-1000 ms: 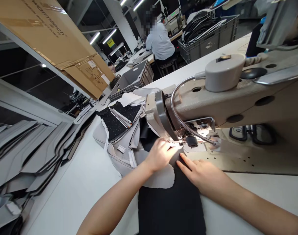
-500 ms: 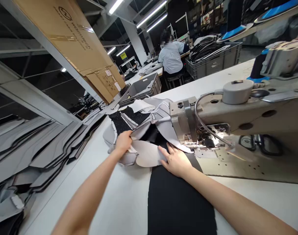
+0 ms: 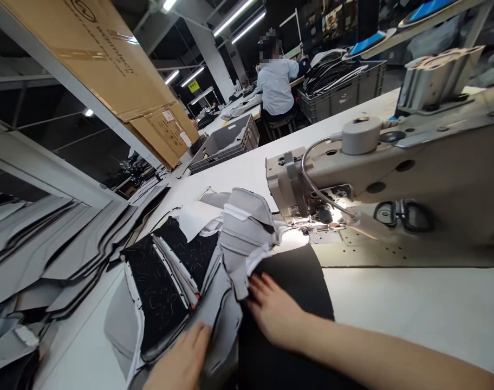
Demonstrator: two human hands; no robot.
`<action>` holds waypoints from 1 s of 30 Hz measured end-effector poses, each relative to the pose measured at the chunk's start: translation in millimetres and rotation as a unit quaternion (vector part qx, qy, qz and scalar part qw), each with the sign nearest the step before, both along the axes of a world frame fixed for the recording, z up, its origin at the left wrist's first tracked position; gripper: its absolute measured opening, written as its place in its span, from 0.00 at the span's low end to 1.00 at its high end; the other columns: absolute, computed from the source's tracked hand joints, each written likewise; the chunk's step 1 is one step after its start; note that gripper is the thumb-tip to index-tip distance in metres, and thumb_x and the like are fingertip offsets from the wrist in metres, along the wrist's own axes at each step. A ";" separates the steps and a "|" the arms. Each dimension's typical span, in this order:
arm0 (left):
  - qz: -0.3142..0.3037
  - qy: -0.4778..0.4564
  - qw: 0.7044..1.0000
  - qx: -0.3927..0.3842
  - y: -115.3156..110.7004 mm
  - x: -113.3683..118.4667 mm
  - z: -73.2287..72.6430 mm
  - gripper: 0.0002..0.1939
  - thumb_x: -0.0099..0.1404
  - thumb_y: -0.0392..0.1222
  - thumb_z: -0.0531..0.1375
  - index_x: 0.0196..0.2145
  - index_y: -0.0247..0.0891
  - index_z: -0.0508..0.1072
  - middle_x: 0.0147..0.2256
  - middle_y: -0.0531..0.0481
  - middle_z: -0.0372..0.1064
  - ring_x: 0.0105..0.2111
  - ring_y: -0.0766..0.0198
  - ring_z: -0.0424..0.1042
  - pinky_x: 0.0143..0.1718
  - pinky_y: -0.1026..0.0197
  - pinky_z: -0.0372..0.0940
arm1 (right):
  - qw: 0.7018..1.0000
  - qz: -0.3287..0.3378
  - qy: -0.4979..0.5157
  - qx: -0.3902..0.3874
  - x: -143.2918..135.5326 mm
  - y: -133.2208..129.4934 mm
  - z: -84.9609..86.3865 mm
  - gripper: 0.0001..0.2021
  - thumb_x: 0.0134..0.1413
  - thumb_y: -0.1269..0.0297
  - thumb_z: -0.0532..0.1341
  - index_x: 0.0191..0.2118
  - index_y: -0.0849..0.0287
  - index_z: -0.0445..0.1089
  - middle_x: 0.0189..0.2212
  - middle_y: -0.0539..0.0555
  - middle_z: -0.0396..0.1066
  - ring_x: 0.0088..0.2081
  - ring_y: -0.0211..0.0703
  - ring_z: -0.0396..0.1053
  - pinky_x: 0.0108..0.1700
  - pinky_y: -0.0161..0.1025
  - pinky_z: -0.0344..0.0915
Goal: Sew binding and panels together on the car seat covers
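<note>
A sewn fabric cover (image 3: 226, 303) in grey and black, with white-edged seams, lies bunched on the white table in front of me. At the bottom of the view my left hand (image 3: 182, 355) grips its near edge; the fingertips are slightly blurred. My right hand (image 3: 275, 314) lies on a smooth black fabric panel (image 3: 299, 276), fingers stretched toward the cover's folded grey part (image 3: 247, 227) and touching its edge. The black panel reaches under my right forearm. Beyond it, the sewing machine (image 3: 324, 211) has its lamp lit over the needle area.
Stacked grey fabric pieces (image 3: 68, 244) line the left side. A large cardboard box (image 3: 121, 65) leans at upper left. Grey crates (image 3: 231, 141) stand beyond the table, where a person in a light blue shirt (image 3: 277, 86) sits facing away. The machine bed (image 3: 361, 254) takes up the right.
The cover and black panel have come toward me, away from the needle area. Both hands have moved nearer and left. The grey part now stands folded up beside my right hand.
</note>
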State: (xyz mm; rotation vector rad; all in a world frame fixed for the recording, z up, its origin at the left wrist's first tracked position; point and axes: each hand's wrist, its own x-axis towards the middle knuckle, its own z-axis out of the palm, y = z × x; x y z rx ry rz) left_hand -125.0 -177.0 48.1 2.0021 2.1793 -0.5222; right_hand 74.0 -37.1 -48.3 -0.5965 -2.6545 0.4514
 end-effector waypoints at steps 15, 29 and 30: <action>-0.278 0.069 0.932 0.224 217.5 122.1 -55.6 0.13 0.66 0.35 0.52 0.47 0.40 0.69 0.43 0.43 0.66 0.44 0.54 0.65 0.45 0.52 0.63 | 0.993 0.118 -0.014 0.015 142.0 61.4 3.5 0.33 0.46 0.79 0.54 0.60 0.55 0.56 0.58 0.60 0.59 0.60 0.52 0.54 0.60 0.55 0.51; -0.460 0.064 0.884 0.046 249.6 137.3 -15.2 0.15 0.68 0.34 0.51 0.51 0.42 0.67 0.47 0.49 0.69 0.46 0.57 0.67 0.45 0.56 0.63 | 0.990 0.117 0.006 -0.079 136.6 63.6 -14.7 0.35 0.39 0.79 0.55 0.60 0.63 0.59 0.60 0.61 0.55 0.62 0.55 0.48 0.63 0.54 0.43; -0.449 0.060 0.890 0.047 248.2 143.1 -13.7 0.15 0.68 0.34 0.51 0.50 0.41 0.68 0.45 0.49 0.70 0.44 0.57 0.68 0.44 0.56 0.63 | 0.990 0.115 -0.001 -0.084 135.2 64.1 -14.7 0.37 0.38 0.79 0.56 0.60 0.64 0.58 0.60 0.62 0.54 0.62 0.55 0.47 0.64 0.54 0.43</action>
